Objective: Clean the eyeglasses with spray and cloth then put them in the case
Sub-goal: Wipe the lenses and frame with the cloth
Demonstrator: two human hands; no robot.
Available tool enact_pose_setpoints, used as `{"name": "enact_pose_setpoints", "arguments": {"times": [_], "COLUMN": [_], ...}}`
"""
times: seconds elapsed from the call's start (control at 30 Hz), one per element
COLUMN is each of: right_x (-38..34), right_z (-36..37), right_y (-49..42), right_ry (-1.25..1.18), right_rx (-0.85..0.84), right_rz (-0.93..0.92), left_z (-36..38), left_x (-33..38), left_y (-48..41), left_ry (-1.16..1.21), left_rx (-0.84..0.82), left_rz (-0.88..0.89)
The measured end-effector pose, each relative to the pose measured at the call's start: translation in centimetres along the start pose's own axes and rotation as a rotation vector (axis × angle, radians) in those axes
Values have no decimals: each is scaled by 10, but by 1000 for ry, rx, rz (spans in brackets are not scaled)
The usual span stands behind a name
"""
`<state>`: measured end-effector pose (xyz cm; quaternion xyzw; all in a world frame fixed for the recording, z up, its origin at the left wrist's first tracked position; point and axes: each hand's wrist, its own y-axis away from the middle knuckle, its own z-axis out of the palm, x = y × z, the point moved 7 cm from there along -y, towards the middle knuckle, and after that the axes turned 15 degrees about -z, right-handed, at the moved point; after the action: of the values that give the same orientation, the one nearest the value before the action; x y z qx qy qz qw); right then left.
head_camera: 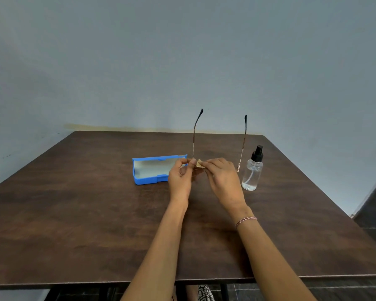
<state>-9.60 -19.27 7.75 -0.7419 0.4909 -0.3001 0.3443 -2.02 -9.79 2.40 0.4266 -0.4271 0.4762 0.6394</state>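
At the centre of the frame, both hands are holding the eyeglasses (193, 140) just above the dark wooden counter (74, 203); the two temples are pointing up and away, their dark tips showing against the grey wall (182, 51); the front of the glasses is lying mostly hidden behind the fingers. The left hand (180, 177) is steadying the frame, its grip pinching the corner where the left-of-frame temple is joining the front. The right hand (224, 179) is working beside it, its grip pinching a small tan cloth (199, 163) against the front of the glasses; a beaded bracelet (245, 220) is sitting on that wrist. Just left of the hands, the blue case (152, 169) is lying open on the counter, its pale lining facing up. Right of centre, the clear spray bottle (253, 170) with its black pump top is standing upright, just beside the right-of-frame temple.
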Motion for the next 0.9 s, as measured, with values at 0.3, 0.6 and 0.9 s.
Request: {"name": "enact_pose_setpoints", "arguments": {"times": [0.3, 0.6, 0.9], "right_x": [3, -2, 1], "right_z": [-23, -38, -31], "right_y": [2, -2, -2], "right_ry": [-99, -220, -182], "right_rx": [235, 348, 317], "right_rz": [46, 61, 120], "left_z": [27, 43, 45], "left_x": [-5, 3, 2], "left_y": [10, 7, -3], "left_ry": [389, 405, 303], "left_rx": [-533, -834, -885], "left_rz": [-306, -259, -224]}}
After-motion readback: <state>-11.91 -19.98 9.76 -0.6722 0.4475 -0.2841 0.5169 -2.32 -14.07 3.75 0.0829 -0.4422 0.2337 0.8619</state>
